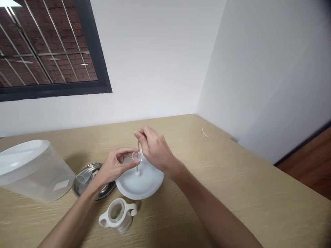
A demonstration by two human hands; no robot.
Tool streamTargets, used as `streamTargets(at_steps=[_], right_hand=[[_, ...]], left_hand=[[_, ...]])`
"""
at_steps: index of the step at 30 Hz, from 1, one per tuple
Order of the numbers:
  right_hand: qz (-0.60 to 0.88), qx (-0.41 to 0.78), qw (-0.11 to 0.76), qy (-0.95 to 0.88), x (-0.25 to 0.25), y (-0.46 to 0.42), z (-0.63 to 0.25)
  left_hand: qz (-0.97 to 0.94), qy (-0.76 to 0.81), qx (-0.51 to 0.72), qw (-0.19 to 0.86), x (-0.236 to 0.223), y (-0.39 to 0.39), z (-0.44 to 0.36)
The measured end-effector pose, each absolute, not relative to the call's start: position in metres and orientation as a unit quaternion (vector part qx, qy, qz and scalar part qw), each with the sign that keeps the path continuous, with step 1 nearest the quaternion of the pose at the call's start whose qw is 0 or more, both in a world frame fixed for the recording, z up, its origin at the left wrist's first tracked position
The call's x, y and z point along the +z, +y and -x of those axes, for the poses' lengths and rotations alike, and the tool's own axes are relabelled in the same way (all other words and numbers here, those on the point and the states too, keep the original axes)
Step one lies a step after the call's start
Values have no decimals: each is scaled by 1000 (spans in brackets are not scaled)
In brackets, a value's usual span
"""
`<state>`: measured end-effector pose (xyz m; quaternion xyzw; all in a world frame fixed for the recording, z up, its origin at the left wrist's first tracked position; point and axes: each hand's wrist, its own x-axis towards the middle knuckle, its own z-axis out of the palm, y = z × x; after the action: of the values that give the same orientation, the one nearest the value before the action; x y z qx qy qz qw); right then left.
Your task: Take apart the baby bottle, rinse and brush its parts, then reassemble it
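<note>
My left hand is closed, thumb and fingers pinching a small round clear piece. A thin tube hangs below that piece, with a white ball-shaped end low over the white plate. Above it, my right hand is closed in a pinch on a thin upright stick. The stick's lower end goes down into the round piece; its tip is hidden. Nearer to me, a white two-handled cup stands on the table, its top uncovered.
Left of the plate is a round metal tray holding a clear cup-like part and other small pieces. A large translucent lidded container tilts at the far left. A thin pale bent strip lies at the back right, near the wall.
</note>
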<state>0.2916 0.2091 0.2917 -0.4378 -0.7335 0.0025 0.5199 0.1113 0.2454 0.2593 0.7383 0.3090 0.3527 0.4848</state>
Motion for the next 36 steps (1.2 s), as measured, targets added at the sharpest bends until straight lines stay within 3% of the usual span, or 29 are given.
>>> streamTargets(at_steps=[8, 18, 27, 36], right_hand=[[433, -20, 602, -670, 301, 201, -294], [441, -50, 618, -649, 312, 187, -293], [450, -67, 630, -630, 319, 182, -304], [387, -142, 715, -565, 344, 165, -317]], left_hand=[[-794, 318, 339, 392, 266, 237, -110], [-847, 319, 319, 282, 276, 230, -106], [-858, 318, 309, 260, 279, 228, -106], [-845, 310, 331, 284, 268, 236, -103]])
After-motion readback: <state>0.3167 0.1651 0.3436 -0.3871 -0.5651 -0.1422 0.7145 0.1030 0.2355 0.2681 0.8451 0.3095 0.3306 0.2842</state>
